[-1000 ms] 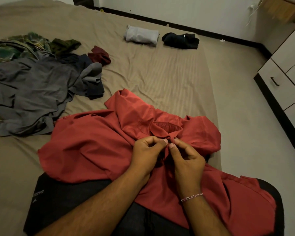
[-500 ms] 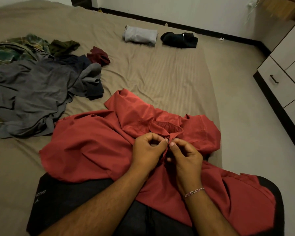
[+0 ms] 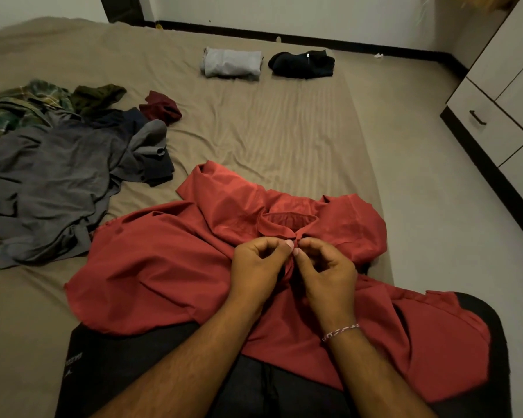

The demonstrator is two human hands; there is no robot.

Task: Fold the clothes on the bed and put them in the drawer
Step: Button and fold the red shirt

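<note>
Our left hand [image 3: 261, 263] and right hand [image 3: 326, 268] stay pinching the red shirt [image 3: 169, 260] placket below its collar at 12 o'clock, apparently still buttoning, so folding has yet to start.

Red shirt [image 3: 169, 267] crumpled on bed [image 3: 269, 131], collar up, unfolded heap [image 3: 52, 164] left, two folded garments [image 3: 231, 62] far side
</note>
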